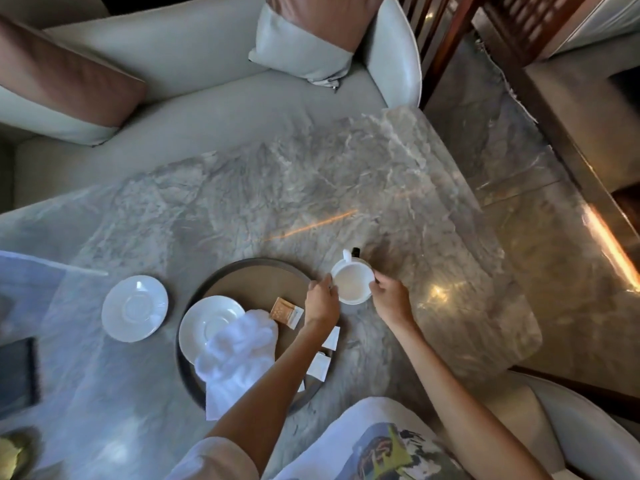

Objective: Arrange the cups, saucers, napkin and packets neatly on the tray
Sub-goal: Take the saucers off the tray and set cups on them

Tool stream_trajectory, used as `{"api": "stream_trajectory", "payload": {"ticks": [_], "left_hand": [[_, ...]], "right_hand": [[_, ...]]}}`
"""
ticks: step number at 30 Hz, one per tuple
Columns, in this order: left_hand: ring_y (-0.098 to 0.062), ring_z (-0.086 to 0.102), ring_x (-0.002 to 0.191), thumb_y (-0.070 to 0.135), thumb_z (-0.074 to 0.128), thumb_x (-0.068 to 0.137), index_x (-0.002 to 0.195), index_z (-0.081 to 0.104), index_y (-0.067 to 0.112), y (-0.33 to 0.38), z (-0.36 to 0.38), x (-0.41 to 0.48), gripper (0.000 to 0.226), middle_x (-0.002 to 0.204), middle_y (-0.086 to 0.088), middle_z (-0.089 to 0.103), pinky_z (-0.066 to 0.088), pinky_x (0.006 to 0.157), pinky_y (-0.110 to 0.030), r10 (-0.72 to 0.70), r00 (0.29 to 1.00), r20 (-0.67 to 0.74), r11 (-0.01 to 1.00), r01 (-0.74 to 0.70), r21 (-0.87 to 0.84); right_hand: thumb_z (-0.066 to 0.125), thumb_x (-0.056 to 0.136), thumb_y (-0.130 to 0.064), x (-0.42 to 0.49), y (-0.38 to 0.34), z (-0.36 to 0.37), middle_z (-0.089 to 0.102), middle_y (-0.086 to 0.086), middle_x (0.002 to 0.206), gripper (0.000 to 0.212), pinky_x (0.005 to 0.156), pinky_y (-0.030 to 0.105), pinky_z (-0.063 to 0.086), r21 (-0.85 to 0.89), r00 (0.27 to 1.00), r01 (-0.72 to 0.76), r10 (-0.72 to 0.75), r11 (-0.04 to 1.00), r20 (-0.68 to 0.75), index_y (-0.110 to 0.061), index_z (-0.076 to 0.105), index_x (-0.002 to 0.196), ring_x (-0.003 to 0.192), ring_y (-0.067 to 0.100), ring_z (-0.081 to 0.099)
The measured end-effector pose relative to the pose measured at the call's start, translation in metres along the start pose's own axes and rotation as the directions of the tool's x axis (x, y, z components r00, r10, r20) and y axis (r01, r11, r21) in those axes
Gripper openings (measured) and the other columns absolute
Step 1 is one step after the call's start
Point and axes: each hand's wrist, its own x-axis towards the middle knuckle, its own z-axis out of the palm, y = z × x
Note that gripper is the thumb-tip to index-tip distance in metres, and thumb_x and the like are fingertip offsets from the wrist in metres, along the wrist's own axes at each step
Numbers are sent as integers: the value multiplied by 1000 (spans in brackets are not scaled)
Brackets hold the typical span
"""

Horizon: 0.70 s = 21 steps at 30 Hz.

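A white cup (pixel 350 283) stands at the right rim of the round dark tray (pixel 249 271), its handle pointing away from me. My left hand (pixel 322 303) grips its left side and my right hand (pixel 389 299) grips its right side. On the tray lie a white saucer (pixel 204 323), a crumpled white napkin (pixel 235 355) overlapping that saucer, a brown packet (pixel 284 311) and white packets (pixel 319 367), partly hidden by my left forearm. A second white saucer (pixel 135 308) rests on the marble table left of the tray.
The grey marble table (pixel 311 188) stretches beyond the tray. A dark flat object (pixel 17 370) lies at the left edge. A pale sofa with cushions (pixel 301 39) stands behind the table, and a chair (pixel 571 427) sits at lower right.
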Motion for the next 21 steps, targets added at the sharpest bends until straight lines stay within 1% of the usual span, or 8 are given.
{"api": "stream_trajectory", "payload": {"ticks": [5, 8, 11, 12, 13, 15, 18, 21], "left_hand": [[-40, 61, 97, 15, 40, 102, 108, 62, -4, 12, 1, -2, 30, 113, -24, 57, 47, 84, -41, -40, 995, -95, 999, 38, -24], [-39, 61, 91, 13, 40, 100, 96, 64, -8, 13, -5, -3, 32, 107, -25, 59, 42, 74, -36, -41, 990, -134, 997, 32, -70], [-36, 60, 83, 11, 42, 96, 86, 63, -8, 10, -19, -5, 30, 98, -25, 61, 36, 67, -30, -45, 986, -163, 988, 20, -153], [-37, 60, 83, 11, 43, 95, 84, 63, -8, 7, -26, -6, 29, 96, -26, 62, 35, 66, -30, -47, 985, -166, 985, 18, -173], [-37, 60, 83, 10, 43, 94, 83, 62, -8, 4, -35, -7, 29, 93, -26, 62, 35, 65, -30, -50, 984, -171, 981, 17, -191], [-39, 60, 83, 10, 44, 92, 79, 61, -8, -8, -54, -9, 28, 87, -25, 60, 35, 64, -31, -57, 979, -194, 974, 12, -226], [-38, 54, 73, 10, 46, 92, 71, 60, -7, -34, -91, -13, 30, 80, -26, 59, 39, 62, -36, -67, 962, -266, 969, 0, -246], [-36, 44, 62, 5, 48, 91, 59, 52, -1, -74, -135, -20, 33, 63, -22, 53, 28, 51, -28, -62, 927, -370, 969, -33, -244]], "right_hand": [[56, 92, -8, -1, -6, 1, 74, 6, 97, 23, 76, 34, 49, -24, 994, 18, -20, 1000, -103, -8, 76, 103, 89, 23, 66], [58, 93, -11, -5, -13, -2, 73, 1, 94, 19, 77, 31, 51, -36, 991, 63, -67, 997, -117, -8, 76, 96, 87, 19, 65], [58, 95, -14, -10, -25, 0, 58, -14, 66, 27, 62, 12, 41, -5, 984, 124, -123, 992, -129, -19, 65, 69, 69, 13, 55], [57, 95, -15, -11, -31, 3, 54, -14, 61, 27, 61, 11, 42, 15, 986, 117, -114, 993, -122, -18, 63, 69, 67, 12, 51], [56, 96, -16, -10, -37, 7, 55, -8, 60, 25, 64, 17, 48, 42, 989, 103, -98, 994, -107, -12, 64, 73, 67, 12, 49], [54, 97, -14, -7, -53, 21, 54, 9, 65, 27, 70, 44, 56, 92, 995, 83, -78, 992, -64, 7, 64, 83, 70, 18, 46], [53, 96, -14, -9, -83, 54, 60, 25, 72, 27, 72, 50, 56, 105, 996, 85, -85, 991, -1, 8, 63, 85, 71, 24, 49], [55, 96, -17, -19, -116, 101, 67, 29, 81, 27, 80, 59, 56, 90, 992, 106, -112, 990, 60, 8, 65, 91, 76, 34, 65]]}}
